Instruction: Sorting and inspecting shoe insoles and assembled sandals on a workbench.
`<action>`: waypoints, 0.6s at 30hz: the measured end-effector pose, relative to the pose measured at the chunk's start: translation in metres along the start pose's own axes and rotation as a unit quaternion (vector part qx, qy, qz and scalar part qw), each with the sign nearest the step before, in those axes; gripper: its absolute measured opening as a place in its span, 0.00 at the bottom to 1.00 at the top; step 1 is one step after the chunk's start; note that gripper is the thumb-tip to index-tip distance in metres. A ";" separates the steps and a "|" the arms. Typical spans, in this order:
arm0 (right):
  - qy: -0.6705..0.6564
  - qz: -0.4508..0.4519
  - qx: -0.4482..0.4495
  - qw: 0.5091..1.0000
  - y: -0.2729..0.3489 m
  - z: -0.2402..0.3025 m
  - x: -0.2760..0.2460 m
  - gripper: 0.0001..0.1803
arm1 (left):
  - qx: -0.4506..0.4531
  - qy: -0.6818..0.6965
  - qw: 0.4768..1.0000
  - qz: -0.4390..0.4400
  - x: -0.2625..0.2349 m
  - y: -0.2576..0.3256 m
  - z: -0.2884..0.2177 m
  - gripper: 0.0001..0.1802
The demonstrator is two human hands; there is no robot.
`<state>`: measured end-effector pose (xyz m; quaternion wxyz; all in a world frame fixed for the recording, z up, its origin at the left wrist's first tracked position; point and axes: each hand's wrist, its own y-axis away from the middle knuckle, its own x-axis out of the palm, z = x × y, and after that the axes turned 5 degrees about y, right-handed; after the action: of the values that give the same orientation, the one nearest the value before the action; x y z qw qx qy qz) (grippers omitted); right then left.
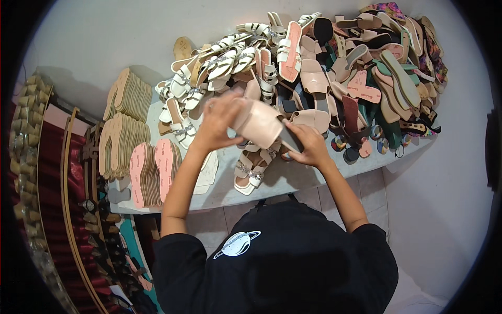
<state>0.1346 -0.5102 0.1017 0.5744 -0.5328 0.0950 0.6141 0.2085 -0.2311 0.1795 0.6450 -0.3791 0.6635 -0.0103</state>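
A beige slide sandal (257, 124) with a wide, smooth strap is held tilted above the table, in front of my body. My right hand (309, 145) grips it at the dark end, fingers closed around the sole. At the opposite end, my left hand (222, 123) is beside the strap, thumb apart; its fingers are smeared by motion, and I cannot tell if they grip the sandal. Just below lies a pair of cream sandals (250, 171) with jewelled straps, partly covered by the held one.
White jewelled sandals (225, 60) are heaped behind my left hand. A large mixed pile of sandals (361, 78) fills the right of the table (293, 180). Stacks of tan insoles (125, 144) and pink insoles (144, 178) stand at the left, near shelves of shoe forms (26, 157).
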 end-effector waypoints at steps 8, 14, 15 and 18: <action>0.042 -0.148 0.185 0.971 0.040 0.005 0.007 0.38 | -0.114 0.092 0.987 0.061 0.115 -0.005 0.011 0.27; 0.070 -0.170 0.214 0.959 0.048 0.009 0.009 0.38 | -0.155 0.065 0.964 0.208 0.163 -0.027 0.002 0.21; 0.072 -0.173 0.218 0.958 0.049 0.009 0.007 0.38 | -0.165 0.087 0.969 0.159 0.161 -0.028 -0.004 0.20; 0.048 -0.180 0.244 0.952 0.050 0.009 0.001 0.38 | -0.230 0.148 0.951 0.147 0.154 -0.028 -0.021 0.18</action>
<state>0.0898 -0.5189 0.0798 0.7826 -0.4135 0.1726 0.4322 0.2219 -0.3404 0.0664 0.4293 -0.4095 0.7844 0.1810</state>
